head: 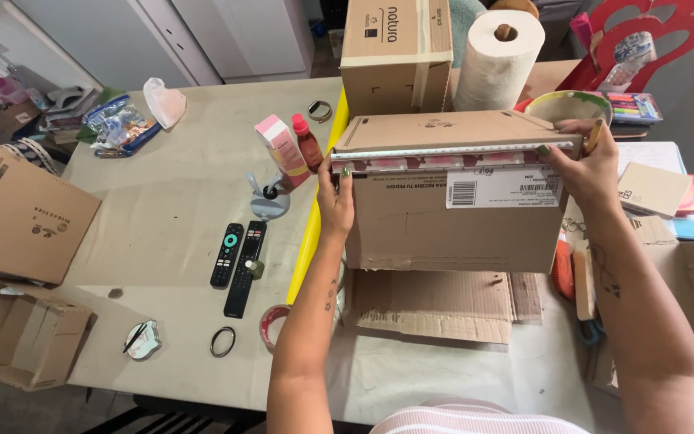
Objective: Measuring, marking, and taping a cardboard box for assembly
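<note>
Beige cloth-covered table point(178, 209) bears cardboard box point(443, 233), remotes point(236, 257), paper towels point(498, 60).

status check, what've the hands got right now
Left hand and right hand grip opposite ends of the cardboard box, lid nearly shut. Flattened cardboard lies beneath. Paper towel roll stands close behind.

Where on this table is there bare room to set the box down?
The widest bare patch lies left of the yellow strip, between the two remotes and the plastic bags. A smaller one sits near the front edge, below the flat cardboard. It is crowded right of the box, held by the left hand and right hand.
</note>
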